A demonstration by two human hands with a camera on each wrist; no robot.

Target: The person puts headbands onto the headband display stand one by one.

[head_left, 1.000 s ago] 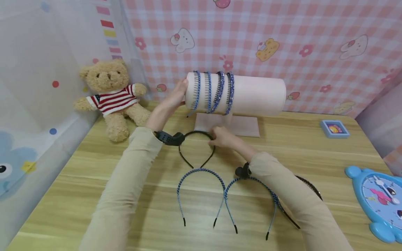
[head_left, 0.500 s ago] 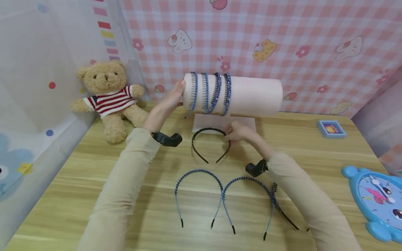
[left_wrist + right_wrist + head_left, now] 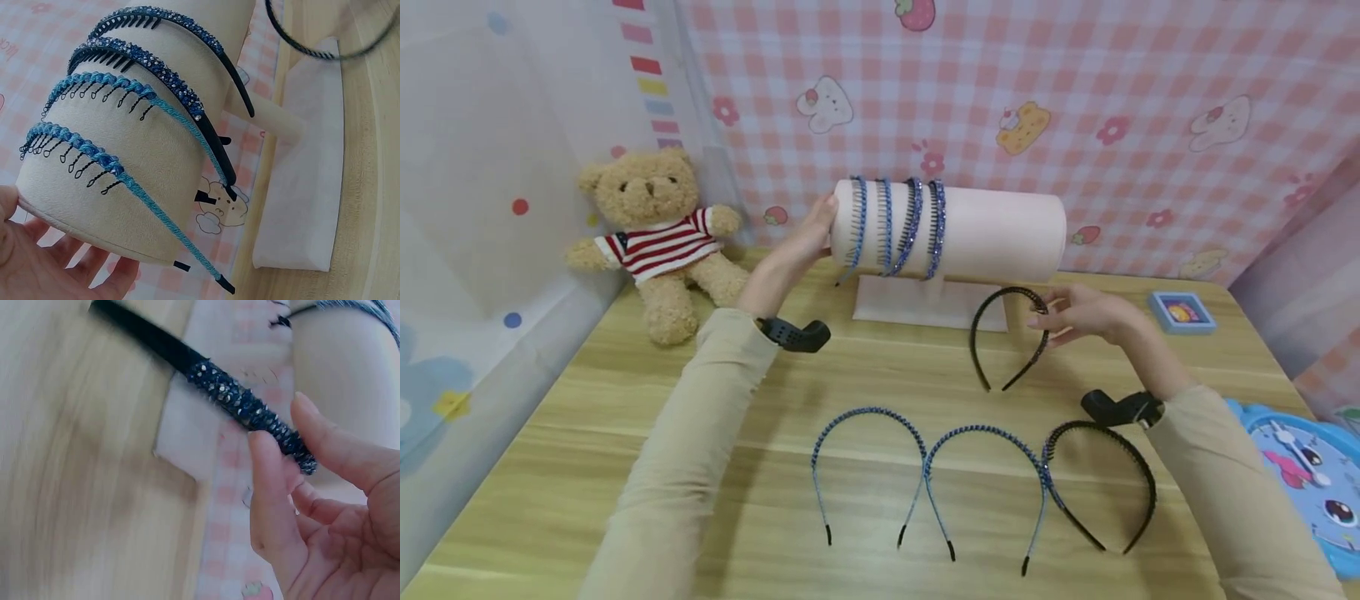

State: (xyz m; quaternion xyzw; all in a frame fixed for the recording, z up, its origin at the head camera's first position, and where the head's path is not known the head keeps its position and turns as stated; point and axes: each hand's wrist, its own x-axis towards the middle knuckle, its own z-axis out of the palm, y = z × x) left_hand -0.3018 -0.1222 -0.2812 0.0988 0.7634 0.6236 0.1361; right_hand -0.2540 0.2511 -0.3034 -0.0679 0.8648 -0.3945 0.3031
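My left hand (image 3: pixel 808 229) holds the left end of a pale cylindrical headband stand (image 3: pixel 1000 233), thumb and fingers around its end rim in the left wrist view. Two braided blue headbands (image 3: pixel 87 150) and two headbands with glittery blue stones (image 3: pixel 147 59) sit on the cylinder's left half. In the right hand (image 3: pixel 1086 312) a dark headband (image 3: pixel 974 337) is pinched by its right side, raised in front of the stand's base. The right wrist view shows dark sparkling stones on this headband (image 3: pixel 234 400), between thumb and fingers.
Nearer on the wooden table (image 3: pixel 647 467) lie two blue braided headbands (image 3: pixel 871 410) and a dark headband (image 3: pixel 1138 457) in a row. A teddy bear (image 3: pixel 658 242) sits at left. A small blue frame (image 3: pixel 1182 312) and a blue clock (image 3: pixel 1292 467) lie at right.
My right hand has carried the dark headband rightward, from the middle of the table past the stand's base. My left hand keeps its hold on the stand's end.
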